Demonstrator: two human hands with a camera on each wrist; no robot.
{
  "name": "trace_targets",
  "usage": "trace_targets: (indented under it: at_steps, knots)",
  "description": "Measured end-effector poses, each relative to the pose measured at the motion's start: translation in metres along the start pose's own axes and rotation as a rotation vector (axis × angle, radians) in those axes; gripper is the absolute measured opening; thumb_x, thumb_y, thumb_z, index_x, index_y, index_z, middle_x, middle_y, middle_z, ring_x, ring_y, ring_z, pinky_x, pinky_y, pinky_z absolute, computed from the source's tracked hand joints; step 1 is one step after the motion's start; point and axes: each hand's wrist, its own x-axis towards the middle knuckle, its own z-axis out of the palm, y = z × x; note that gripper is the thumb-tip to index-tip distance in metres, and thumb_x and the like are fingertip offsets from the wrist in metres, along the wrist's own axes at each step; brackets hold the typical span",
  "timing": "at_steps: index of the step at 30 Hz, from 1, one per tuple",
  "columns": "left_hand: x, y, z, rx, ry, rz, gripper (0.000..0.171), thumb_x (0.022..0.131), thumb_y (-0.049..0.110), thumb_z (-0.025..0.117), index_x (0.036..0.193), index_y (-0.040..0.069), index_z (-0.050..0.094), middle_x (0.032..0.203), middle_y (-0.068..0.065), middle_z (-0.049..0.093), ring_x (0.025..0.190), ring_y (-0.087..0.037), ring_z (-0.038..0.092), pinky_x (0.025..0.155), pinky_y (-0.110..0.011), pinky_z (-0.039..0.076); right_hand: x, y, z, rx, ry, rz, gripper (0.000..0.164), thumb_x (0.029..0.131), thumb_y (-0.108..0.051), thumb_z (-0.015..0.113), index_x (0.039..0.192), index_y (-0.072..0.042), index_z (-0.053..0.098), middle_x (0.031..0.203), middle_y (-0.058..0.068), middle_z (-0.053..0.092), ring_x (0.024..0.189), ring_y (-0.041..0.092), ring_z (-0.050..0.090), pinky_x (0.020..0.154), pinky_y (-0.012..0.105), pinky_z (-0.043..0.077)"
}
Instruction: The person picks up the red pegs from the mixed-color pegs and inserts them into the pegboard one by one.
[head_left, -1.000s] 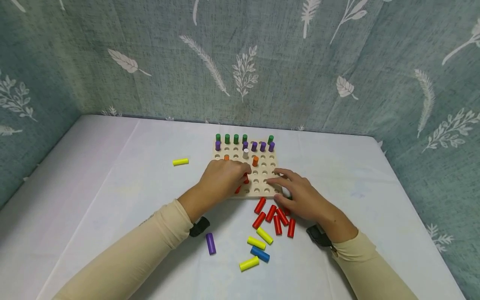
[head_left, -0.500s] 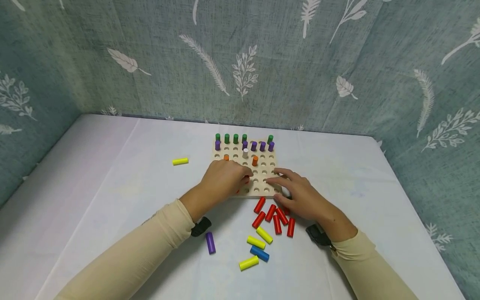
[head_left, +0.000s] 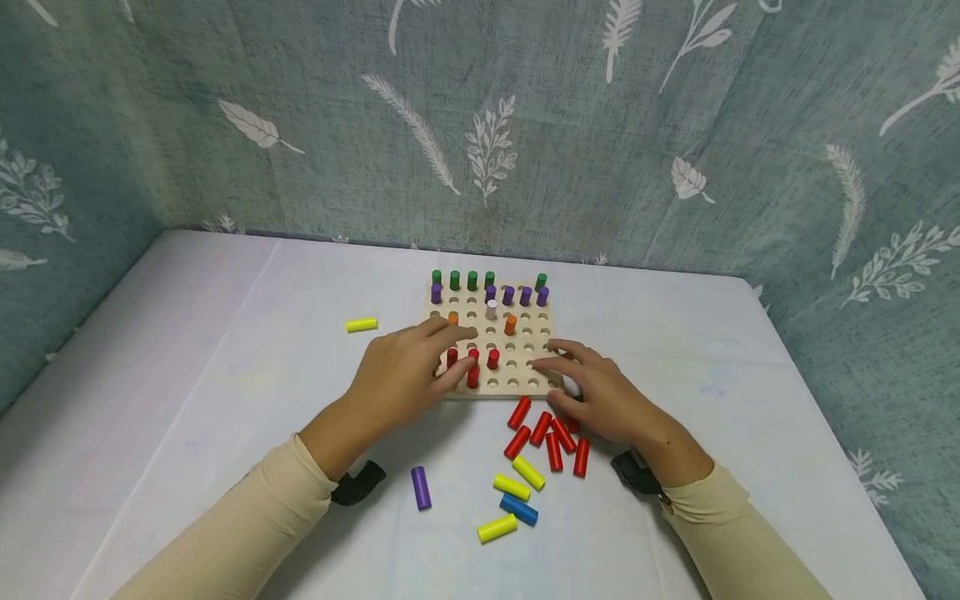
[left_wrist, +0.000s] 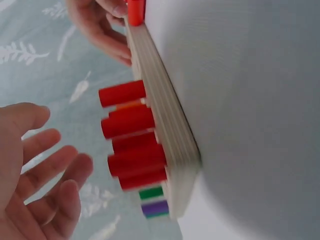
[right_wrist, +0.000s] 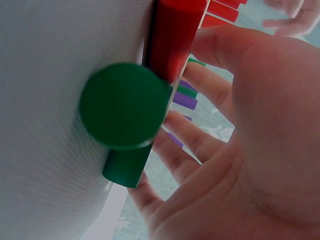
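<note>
A wooden pegboard lies mid-table. Green pegs stand in its far row, with purple pegs in front of them. A white peg and orange pegs stand further in. Several red pegs fill holes at the near left. My left hand hovers over that corner, fingers spread; in the left wrist view its fingers hold nothing and are apart from the red pegs. My right hand rests its fingertips along the board's right edge, fingers extended.
Loose red pegs lie in front of the board. Nearer are yellow pegs, a blue peg and a purple peg. Another yellow peg lies left. Green pegs lie beside the right hand. Patterned cloth hangs behind.
My left hand has let go of a red peg, which now stands in the board, and has drawn back left with its fingers spreading. The right hand has stayed in place.
</note>
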Motion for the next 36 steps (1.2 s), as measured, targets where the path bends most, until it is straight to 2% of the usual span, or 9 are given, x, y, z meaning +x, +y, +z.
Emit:
trace_targets:
  at_steps: [2,6,8,10,16,22,28,36]
  knots:
    - [-0.006,-0.004,-0.003,-0.013,0.006,-0.024,0.042,0.089,0.036,0.075,0.126,0.02,0.068,0.117,-0.004,0.069,0.095,-0.019,0.068,0.064,-0.03,0.054,-0.001,0.0,0.001,0.005,-0.001,0.002,0.05,0.096,-0.031,0.067,0.144,-0.031,0.054,0.161,0.005,0.033,0.143,0.038,0.038,0.11,0.065,0.037]
    - [-0.016,-0.014,-0.005,-0.016,-0.006,-0.053,0.061,0.082,0.043,0.08,0.135,0.022,0.061,0.125,-0.004,0.064,0.112,-0.025,0.059,0.091,-0.044,0.049,-0.002,0.0,0.001,0.009,0.002,-0.001,0.05,0.096,-0.031,0.067,0.144,-0.031,0.054,0.161,0.005,0.033,0.144,0.038,0.037,0.11,0.065,0.036]
    - [-0.019,-0.019,-0.004,-0.018,-0.034,-0.065,0.073,0.078,0.047,0.083,0.141,0.023,0.055,0.13,-0.005,0.06,0.117,-0.027,0.055,0.097,-0.05,0.042,-0.001,0.0,0.001,0.008,0.003,-0.008,0.049,0.096,-0.03,0.067,0.144,-0.03,0.054,0.161,0.006,0.034,0.143,0.038,0.038,0.11,0.065,0.037]
    - [-0.021,-0.024,-0.002,-0.019,-0.07,-0.072,0.081,0.075,0.049,0.084,0.144,0.023,0.051,0.133,-0.007,0.058,0.121,-0.03,0.054,0.1,-0.053,0.04,-0.002,0.001,0.001,0.007,-0.001,-0.015,0.049,0.096,-0.03,0.066,0.144,-0.029,0.054,0.161,0.007,0.034,0.143,0.039,0.038,0.11,0.065,0.036]
    - [-0.022,-0.037,0.007,-0.049,-0.211,-0.119,0.093,0.072,0.048,0.087,0.15,0.018,0.044,0.137,-0.014,0.059,0.126,-0.034,0.056,0.101,-0.058,0.045,-0.001,0.001,0.002,0.006,0.005,-0.012,0.05,0.096,-0.031,0.067,0.144,-0.031,0.054,0.161,0.005,0.033,0.144,0.038,0.036,0.11,0.065,0.037]
    - [-0.023,-0.045,0.015,-0.094,-0.31,-0.18,0.086,0.074,0.041,0.088,0.145,0.014,0.049,0.137,-0.012,0.061,0.126,-0.033,0.058,0.101,-0.059,0.046,-0.001,0.002,0.0,0.001,-0.011,-0.015,0.05,0.096,-0.03,0.067,0.144,-0.029,0.054,0.161,0.006,0.033,0.144,0.038,0.036,0.11,0.066,0.036]
    - [-0.02,-0.048,0.017,-0.064,-0.32,-0.164,0.071,0.076,0.042,0.086,0.135,0.011,0.061,0.13,-0.01,0.066,0.119,-0.03,0.059,0.099,-0.053,0.05,-0.003,0.0,-0.007,0.001,-0.009,-0.013,0.048,0.096,-0.028,0.068,0.142,-0.026,0.056,0.16,0.007,0.035,0.146,0.036,0.035,0.109,0.062,0.04]
    - [-0.02,-0.048,0.015,-0.055,-0.347,-0.196,0.069,0.078,0.041,0.085,0.136,0.012,0.061,0.132,-0.011,0.065,0.123,-0.031,0.057,0.102,-0.054,0.048,-0.006,-0.011,-0.014,-0.027,0.052,-0.054,0.044,0.094,-0.026,0.07,0.137,-0.019,0.062,0.149,0.01,0.048,0.138,0.033,0.044,0.108,0.055,0.045]
